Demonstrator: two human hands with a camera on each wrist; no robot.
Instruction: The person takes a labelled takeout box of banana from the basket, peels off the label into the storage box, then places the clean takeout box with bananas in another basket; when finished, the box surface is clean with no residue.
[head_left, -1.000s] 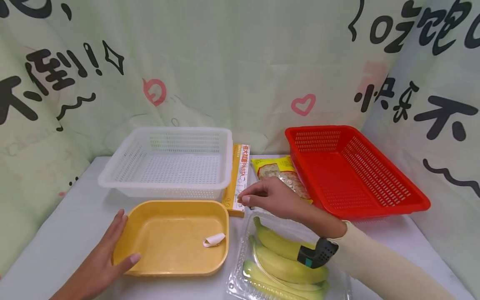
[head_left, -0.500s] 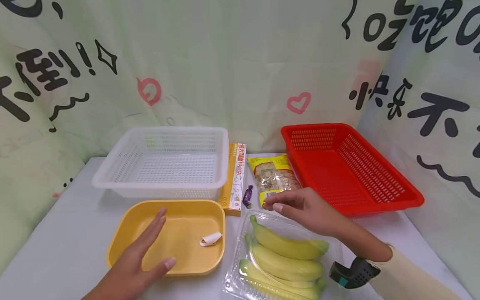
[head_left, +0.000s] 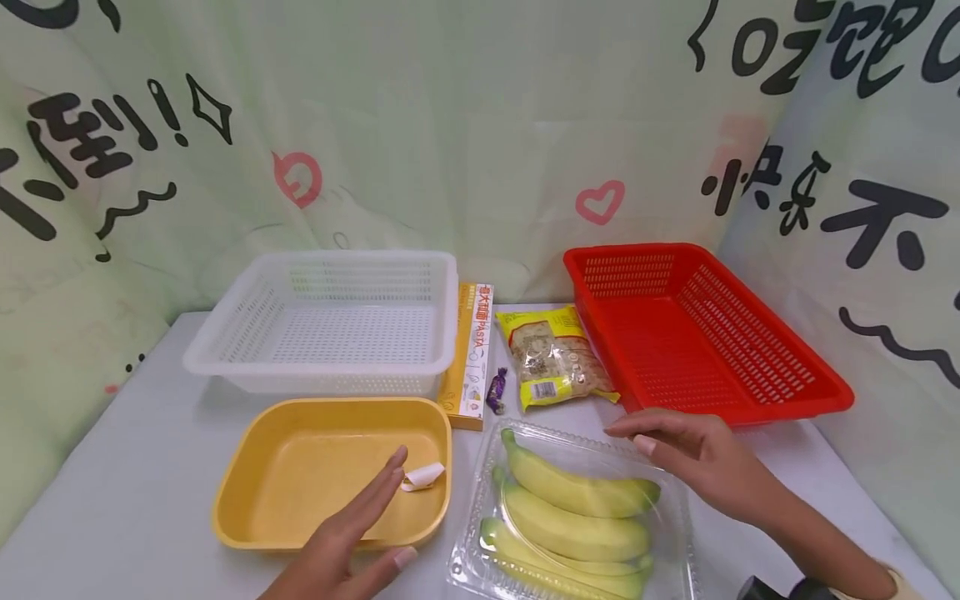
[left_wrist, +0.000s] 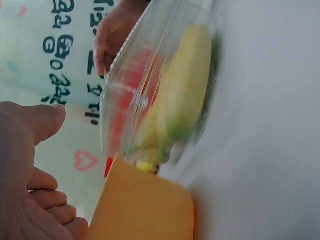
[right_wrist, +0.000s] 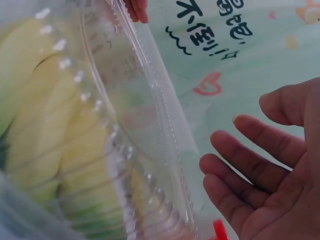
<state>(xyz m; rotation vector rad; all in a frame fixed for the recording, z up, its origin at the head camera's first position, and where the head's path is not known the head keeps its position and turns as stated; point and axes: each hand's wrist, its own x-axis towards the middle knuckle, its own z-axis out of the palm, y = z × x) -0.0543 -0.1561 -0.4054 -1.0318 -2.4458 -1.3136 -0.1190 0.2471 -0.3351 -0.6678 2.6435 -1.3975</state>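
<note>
Both hands hover with fingers straight and loosely spread, the left hand [head_left: 352,533] over the yellow tray [head_left: 247,517], the right hand [head_left: 693,454] above the clear clamshell of bananas [head_left: 573,517] lying on the table [head_left: 135,467] near a box reading "PASTA" [head_left: 471,354].

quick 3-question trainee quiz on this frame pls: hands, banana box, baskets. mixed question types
1. True or false: the right hand grips the clear banana box.
2. What lies inside the yellow tray?
A. a purple candy
B. a curled white scrap of paper
C. a banana
3. Fill in: the pasta box lies between the white basket and the ____ packet.

Key
1. False. It hovers open above the box's far right corner; the left hand, also open, is over the tray's near edge.
2. B, the paper scrap. The purple candy lies on the table beside the pasta box.
3. Yellow: the yellow packet lies beside the red basket, which holds nothing.
</note>
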